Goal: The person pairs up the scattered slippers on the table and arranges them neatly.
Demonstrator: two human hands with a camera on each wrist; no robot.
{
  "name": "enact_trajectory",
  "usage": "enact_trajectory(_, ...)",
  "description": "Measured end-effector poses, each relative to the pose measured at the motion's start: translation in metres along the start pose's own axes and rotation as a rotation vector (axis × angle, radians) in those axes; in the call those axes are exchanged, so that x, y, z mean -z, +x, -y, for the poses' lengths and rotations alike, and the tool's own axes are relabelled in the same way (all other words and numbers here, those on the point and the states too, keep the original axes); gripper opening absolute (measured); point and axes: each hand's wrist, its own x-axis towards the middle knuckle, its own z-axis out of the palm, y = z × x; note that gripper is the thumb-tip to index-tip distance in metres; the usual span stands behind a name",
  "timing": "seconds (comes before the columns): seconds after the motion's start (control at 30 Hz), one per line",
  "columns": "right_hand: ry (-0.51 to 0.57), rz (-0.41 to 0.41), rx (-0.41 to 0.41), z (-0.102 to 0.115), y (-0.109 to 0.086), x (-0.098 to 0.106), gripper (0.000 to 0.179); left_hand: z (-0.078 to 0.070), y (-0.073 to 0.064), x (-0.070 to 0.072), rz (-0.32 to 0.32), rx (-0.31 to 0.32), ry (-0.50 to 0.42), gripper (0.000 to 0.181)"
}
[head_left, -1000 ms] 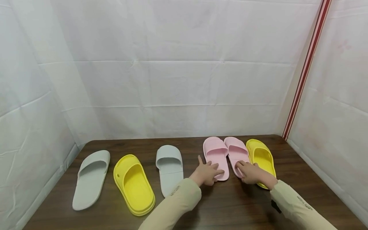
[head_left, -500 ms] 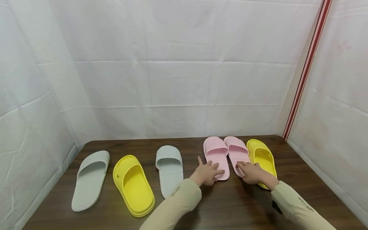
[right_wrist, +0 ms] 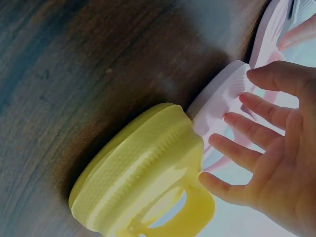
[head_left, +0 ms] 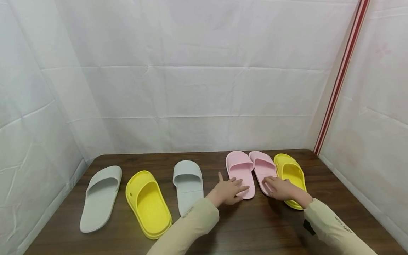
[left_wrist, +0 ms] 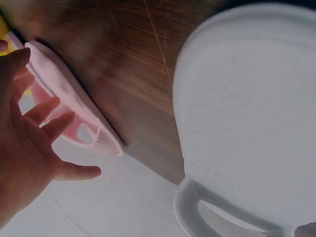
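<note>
Two pink slippers lie side by side near the back of the dark wooden table, toes pointing away. My left hand (head_left: 227, 191), fingers spread, is over the heel of the left pink slipper (head_left: 239, 171). At the heel of the right pink slipper (head_left: 262, 170) is my right hand (head_left: 280, 188), its fingers apart in the right wrist view. Neither hand grips anything; whether the fingertips touch the slippers I cannot tell. A yellow slipper (head_left: 291, 173) sits just right of the pink pair, partly behind my right hand.
To the left lie a grey slipper (head_left: 188, 180), a yellow slipper (head_left: 148, 205) and another grey slipper (head_left: 101, 200) along the table (head_left: 248, 230). White cloth (head_left: 191, 88) hangs behind and at both sides. A red-striped band (head_left: 341, 76) runs down the right corner.
Both hands have shifted very slightly, the left forearm a little to the left and the right forearm a little to the right. The slippers stay where they were.
</note>
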Motion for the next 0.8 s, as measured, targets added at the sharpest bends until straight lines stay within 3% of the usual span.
enact_trajectory(0.2, 0.015, -0.010, 0.010, 0.002, -0.001, 0.005, 0.035, 0.010, -0.011, 0.007, -0.048, 0.008, -0.071, 0.045)
enact_trajectory(0.5, -0.021, -0.080, 0.069, 0.014, 0.004, 0.009, 0.033, 0.038, -0.032, 0.012, -0.104, 0.071, -0.278, 0.042)
enact_trajectory(0.67, -0.059, -0.131, 0.122, 0.033, 0.008, 0.012, 0.030, 0.059, -0.056, 0.020, -0.154, 0.101, -0.370, 0.040)
enact_trajectory(0.8, -0.078, -0.169, 0.176, 0.049, 0.012, 0.015, 0.031, 0.076, -0.081, 0.026, -0.170, 0.161, -0.427, 0.039)
